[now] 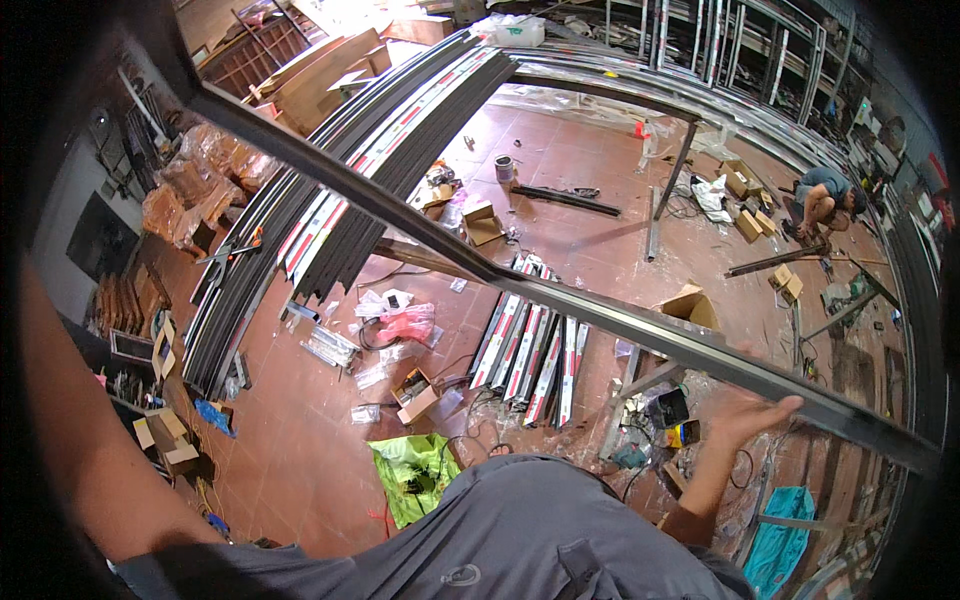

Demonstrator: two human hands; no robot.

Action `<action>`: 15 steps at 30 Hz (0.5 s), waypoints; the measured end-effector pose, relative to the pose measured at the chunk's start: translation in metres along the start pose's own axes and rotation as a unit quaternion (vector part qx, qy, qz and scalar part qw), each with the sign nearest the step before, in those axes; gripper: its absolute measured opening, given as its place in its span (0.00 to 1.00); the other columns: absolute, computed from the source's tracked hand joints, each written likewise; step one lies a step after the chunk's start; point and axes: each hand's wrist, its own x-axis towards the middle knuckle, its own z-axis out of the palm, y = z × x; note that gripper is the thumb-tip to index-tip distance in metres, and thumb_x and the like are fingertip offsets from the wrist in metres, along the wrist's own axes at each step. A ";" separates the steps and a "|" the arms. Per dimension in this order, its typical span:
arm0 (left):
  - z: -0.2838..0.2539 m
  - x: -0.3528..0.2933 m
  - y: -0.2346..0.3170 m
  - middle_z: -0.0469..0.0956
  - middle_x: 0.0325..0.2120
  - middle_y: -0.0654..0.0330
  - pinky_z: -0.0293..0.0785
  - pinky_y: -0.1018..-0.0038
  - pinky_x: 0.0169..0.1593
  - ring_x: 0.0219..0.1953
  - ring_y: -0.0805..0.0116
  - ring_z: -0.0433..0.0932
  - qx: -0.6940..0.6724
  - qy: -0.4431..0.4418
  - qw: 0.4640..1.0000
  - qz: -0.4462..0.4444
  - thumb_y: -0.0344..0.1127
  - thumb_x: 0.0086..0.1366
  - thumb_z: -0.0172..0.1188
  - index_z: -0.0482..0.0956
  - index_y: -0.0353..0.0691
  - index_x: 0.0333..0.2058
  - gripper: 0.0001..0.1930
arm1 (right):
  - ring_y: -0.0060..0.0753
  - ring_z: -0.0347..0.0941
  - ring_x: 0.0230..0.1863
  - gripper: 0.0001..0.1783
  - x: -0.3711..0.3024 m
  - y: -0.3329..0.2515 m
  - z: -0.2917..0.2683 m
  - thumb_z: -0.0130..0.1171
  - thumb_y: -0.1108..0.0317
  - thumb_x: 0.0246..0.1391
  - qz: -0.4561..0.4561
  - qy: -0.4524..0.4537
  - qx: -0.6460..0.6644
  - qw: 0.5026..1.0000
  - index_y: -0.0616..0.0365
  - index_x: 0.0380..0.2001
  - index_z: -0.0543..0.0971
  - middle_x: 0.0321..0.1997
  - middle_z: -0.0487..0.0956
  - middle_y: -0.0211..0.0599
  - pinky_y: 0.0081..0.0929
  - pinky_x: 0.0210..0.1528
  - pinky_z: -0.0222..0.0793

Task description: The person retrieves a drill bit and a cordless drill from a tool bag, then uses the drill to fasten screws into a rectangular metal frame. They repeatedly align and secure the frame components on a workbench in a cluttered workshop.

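A long dark metal profile frame (620, 325) crosses in front of me, from the upper left down to the right, with a corner at the top left. My right hand (748, 415) grips its lower right stretch from below. The hand is slightly blurred, and some of its fingers are hidden by the bar. My left arm (105, 445) rises along the left side, and its hand is out of sight past the dark rim of the picture.
Bundled short profiles (530, 350) lie on the tiled floor below the frame. Long dark profiles (375, 190) are stacked at left. Cardboard boxes (415, 395), a green bag (412, 475) and a teal bag (780, 535) lie near me. Another person (825, 195) crouches at far right.
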 end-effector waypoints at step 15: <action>0.018 0.091 0.119 0.84 0.35 0.60 0.77 0.72 0.35 0.31 0.69 0.79 -0.003 0.027 0.985 0.169 0.52 0.54 0.74 0.77 0.41 0.58 0.36 | 0.38 0.73 0.62 0.34 -0.106 0.111 -0.091 0.61 0.42 0.63 0.325 -0.065 0.074 0.941 0.56 0.61 0.73 0.61 0.78 0.40 0.43 0.63 0.73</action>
